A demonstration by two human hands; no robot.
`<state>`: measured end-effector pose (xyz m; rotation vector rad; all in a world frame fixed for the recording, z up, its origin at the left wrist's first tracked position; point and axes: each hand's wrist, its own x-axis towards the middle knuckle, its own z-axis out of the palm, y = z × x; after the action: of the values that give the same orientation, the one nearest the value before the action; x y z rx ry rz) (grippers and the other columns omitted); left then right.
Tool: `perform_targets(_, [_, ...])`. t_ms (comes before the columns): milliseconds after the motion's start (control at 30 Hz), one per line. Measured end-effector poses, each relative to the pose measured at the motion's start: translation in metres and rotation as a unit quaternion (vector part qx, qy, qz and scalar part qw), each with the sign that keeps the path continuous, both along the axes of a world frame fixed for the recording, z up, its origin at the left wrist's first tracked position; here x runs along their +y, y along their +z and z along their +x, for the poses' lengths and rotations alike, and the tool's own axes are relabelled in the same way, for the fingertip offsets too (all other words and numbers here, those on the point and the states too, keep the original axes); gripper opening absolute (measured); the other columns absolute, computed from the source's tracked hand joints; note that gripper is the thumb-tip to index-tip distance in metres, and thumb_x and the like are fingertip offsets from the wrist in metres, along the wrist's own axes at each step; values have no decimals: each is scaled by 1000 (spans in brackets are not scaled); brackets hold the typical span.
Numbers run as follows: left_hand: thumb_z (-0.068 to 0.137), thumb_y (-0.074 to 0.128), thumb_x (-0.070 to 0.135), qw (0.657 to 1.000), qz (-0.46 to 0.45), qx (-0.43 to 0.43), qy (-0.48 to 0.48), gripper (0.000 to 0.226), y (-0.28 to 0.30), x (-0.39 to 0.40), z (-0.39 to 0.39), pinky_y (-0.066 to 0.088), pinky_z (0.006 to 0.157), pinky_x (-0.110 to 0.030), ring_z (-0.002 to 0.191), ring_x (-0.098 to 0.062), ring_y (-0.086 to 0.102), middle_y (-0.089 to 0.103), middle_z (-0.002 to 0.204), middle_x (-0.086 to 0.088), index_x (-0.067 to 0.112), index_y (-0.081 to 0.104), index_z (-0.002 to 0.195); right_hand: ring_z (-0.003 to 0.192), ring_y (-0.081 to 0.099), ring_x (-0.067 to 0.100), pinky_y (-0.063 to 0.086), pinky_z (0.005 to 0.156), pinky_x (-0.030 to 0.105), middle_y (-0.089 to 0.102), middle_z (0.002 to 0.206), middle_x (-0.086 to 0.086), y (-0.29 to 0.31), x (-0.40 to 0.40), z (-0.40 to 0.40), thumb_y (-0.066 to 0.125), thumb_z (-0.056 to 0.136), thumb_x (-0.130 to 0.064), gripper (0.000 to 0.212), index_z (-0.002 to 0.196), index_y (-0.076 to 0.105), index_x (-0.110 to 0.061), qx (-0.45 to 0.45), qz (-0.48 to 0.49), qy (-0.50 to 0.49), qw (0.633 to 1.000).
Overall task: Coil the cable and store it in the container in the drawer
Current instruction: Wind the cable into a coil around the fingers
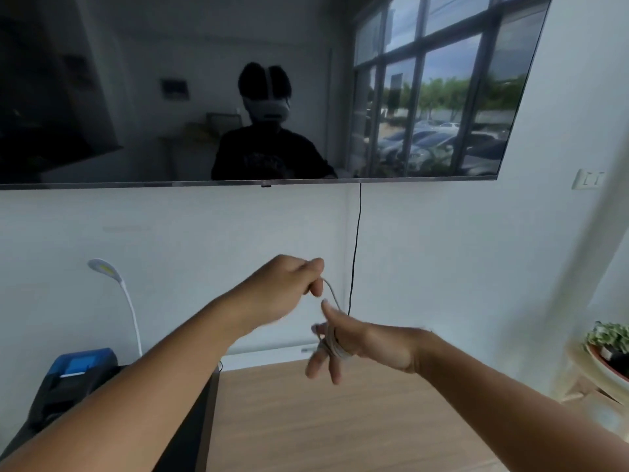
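Note:
A thin white cable (332, 296) runs between my two hands in mid-air, in front of the white wall. My left hand (289, 289) is closed in a fist, pinching the cable's free end at the upper side. Several turns of the cable are wound around the fingers of my right hand (343, 342), whose thumb points up and whose fingers hang spread downward. No drawer or container is in view.
A large wall-mounted TV (238, 90) fills the top, with a black cord (355, 250) hanging below it. A white gooseneck lamp (131, 308) and a black-and-blue device (75, 376) stand on a dark surface at the left. Wooden floor (323, 420) lies below. A potted plant (609, 345) sits on a stand at the right.

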<state>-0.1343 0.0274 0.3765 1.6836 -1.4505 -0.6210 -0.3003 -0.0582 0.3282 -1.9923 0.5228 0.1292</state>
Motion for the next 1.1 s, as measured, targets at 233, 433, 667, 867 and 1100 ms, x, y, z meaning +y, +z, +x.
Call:
perform_targets(233, [104, 35, 44, 999, -34, 5, 5, 38, -79, 23, -16, 31, 45, -15, 47, -3, 39, 47, 54, 17, 28, 57, 78, 100, 71, 26, 27, 121, 48, 76, 116, 13, 6, -20, 9, 18, 105, -63, 78, 125, 59, 1, -321, 202, -211, 901])
perform_targets(433, [105, 44, 46, 956, 73, 283, 1, 39, -107, 27, -6, 55, 53, -35, 51, -13, 40, 39, 59, 7, 16, 57, 82, 65, 54, 24, 40, 94, 38, 65, 76, 10, 28, -8, 2, 36, 101, -62, 73, 113, 65, 3, -423, 346, -95, 832])
perform_targets(667, [99, 53, 51, 986, 68, 154, 8, 45, -40, 20, 23, 60, 76, -40, 71, -17, 59, 58, 62, 2, 12, 69, 84, 66, 50, 24, 45, 86, 29, 66, 82, 10, 17, 15, 7, 21, 95, -79, 101, 124, 57, 12, -181, 162, 129, 962])
perform_targets(867, [99, 52, 41, 978, -37, -181, 93, 23, -16, 34, 5, 56, 74, -35, 79, -8, 68, 71, 86, 12, 29, 69, 88, 87, 60, 27, 39, 105, 40, 70, 101, 10, 3, 15, 23, 6, 100, -71, 80, 115, 71, -28, -210, 123, 23, 970])
perform_targets(1100, [84, 71, 19, 837, -174, -490, 167, 1, -40, 54, -31, 43, 60, -41, 70, -26, 59, 63, 78, 1, 18, 72, 84, 86, 53, 18, 39, 90, 33, 58, 86, 4, -19, 18, 36, 32, 98, -70, 68, 84, 60, -10, -257, 55, -143, 954])
